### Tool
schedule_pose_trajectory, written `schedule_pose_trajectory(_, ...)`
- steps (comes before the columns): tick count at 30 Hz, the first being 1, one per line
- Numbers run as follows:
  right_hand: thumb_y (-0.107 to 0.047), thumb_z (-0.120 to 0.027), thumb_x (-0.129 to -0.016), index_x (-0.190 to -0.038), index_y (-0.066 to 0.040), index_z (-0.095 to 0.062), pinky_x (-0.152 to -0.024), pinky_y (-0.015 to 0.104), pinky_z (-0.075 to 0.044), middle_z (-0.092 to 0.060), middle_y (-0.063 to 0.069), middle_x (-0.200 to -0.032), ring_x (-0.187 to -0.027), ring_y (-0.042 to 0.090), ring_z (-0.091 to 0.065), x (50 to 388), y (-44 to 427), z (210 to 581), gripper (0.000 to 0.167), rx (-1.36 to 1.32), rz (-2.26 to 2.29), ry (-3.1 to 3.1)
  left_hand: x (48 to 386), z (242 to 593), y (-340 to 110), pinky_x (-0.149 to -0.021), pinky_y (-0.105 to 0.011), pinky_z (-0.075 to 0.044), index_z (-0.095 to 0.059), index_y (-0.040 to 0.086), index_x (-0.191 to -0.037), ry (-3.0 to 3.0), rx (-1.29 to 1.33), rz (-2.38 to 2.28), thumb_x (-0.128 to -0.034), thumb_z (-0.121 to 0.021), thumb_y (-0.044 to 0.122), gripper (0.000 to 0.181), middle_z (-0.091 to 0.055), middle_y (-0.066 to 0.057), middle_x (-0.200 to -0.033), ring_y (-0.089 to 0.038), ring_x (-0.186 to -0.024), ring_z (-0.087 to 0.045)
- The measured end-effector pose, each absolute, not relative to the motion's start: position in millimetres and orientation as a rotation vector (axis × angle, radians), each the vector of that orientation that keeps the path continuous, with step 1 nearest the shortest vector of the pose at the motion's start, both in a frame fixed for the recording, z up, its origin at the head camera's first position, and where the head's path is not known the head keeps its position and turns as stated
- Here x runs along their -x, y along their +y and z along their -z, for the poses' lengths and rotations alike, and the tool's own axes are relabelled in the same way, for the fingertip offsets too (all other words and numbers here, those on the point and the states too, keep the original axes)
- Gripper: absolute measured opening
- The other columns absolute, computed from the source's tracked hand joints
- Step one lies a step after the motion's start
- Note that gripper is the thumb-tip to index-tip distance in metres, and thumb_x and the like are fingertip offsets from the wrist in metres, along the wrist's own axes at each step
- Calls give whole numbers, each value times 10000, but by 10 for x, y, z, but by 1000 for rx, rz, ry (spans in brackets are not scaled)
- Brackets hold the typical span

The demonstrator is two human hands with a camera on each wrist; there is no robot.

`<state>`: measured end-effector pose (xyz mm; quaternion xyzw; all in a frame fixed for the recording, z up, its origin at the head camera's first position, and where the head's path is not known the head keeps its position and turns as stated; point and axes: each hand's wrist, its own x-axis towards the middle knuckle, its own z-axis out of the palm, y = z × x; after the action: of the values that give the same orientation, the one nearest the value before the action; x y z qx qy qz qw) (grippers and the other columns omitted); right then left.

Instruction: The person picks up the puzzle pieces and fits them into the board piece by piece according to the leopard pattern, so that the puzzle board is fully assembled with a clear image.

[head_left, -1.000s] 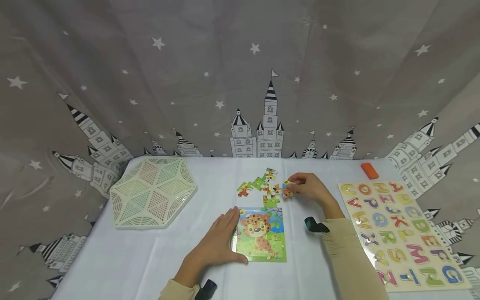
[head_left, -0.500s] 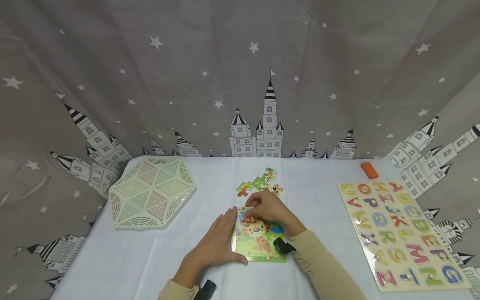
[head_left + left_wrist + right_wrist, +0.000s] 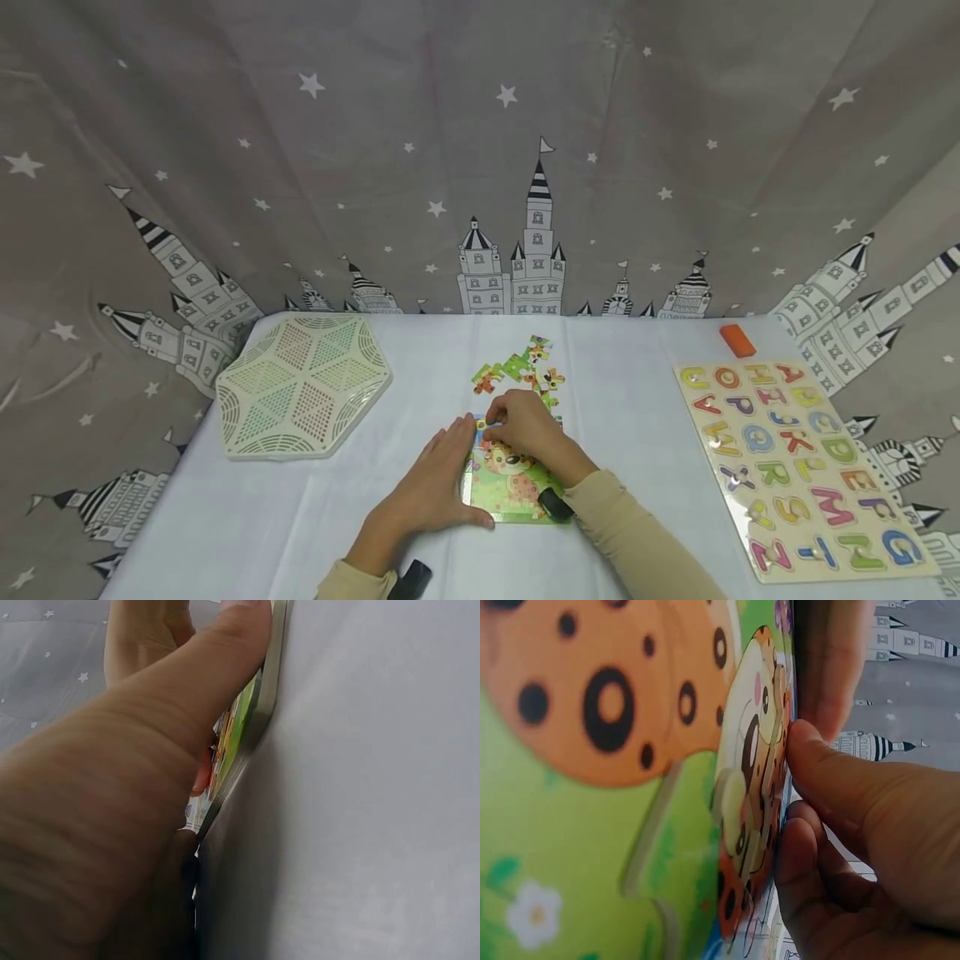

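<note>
Flat on the table, the leopard puzzle board lies between the hands. Along its left side rests the left hand, fingers straight and thumb at the lower-left corner. At the board's upper-left corner the right hand pinches a blue and yellow puzzle piece with thumb and finger; the fingers hide part of it. The right wrist view shows some head pieces of the picture standing slightly raised. Loose puzzle pieces lie behind the board.
A cream hexagonal board with a coloured star pattern lies at the left. On the right are an alphabet board and an orange block. A grey castle-print curtain hangs behind the table.
From beside the loose pieces, the right hand has brought its piece left and down onto the board's upper-left corner, lately shifting slightly left. The left hand has stayed in place.
</note>
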<state>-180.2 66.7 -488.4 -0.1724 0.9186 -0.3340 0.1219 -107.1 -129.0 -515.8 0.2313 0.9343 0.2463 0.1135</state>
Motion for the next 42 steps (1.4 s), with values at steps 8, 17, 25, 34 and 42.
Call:
schedule_pose_trajectory(8,-184,-797,-893,-980,-126,-762,-724,274,-544,-708,-27,-876,-778,75,-620,1814,817,4869,110,499,1049,2661,1058,5174,-1299,-1283,-545,-182,-228,96,-1633,2761,-732,-643,-673,-762,793,1301,-118,-135,-1727,-323,-1600,-133)
schedule_pose_trajectory(17,-217,-794,-888,-1225,-75,-720,-834,384,-538,-696,66,-1034,-922,188,-634,2154,1422,4959,373,95,1189,2784,1065,5137,-1274,-1275,-568,-192,-224,111,-1635,2764,-700,-646,-677,-786,758,1286,-135,-149,-1721,-354,-1593,-148)
schedule_pose_trajectory(25,-266,-824,-869,-1304,-65,-698,-758,340,-434,-600,85,-974,-868,205,-519,2298,1646,5032,495,135,1032,2812,1053,5151,-1281,-1278,-570,-177,-218,106,-1635,2751,-694,-673,-675,-791,752,1291,-129,-146,-1722,-351,-1595,-143)
schedule_pose_trajectory(34,-233,-818,-866,-1094,-97,-648,-763,320,-424,-621,63,-976,-856,196,-534,2320,1623,5016,315,150,1087,2790,1062,5197,-1288,-1277,-564,-189,-210,120,-1639,2763,-706,-669,-685,-768,775,1284,-123,-129,-1727,-339,-1596,-147)
schedule_pose_trajectory(42,-175,-668,-987,-1083,-129,-617,-868,342,-492,-659,58,-1022,-935,188,-641,2268,1670,5108,118,132,1384,2705,1050,5173,-1279,-1277,-566,-189,-233,108,-1633,2763,-699,-676,-680,-785,756,1277,-139,-135,-1723,-347,-1593,-157)
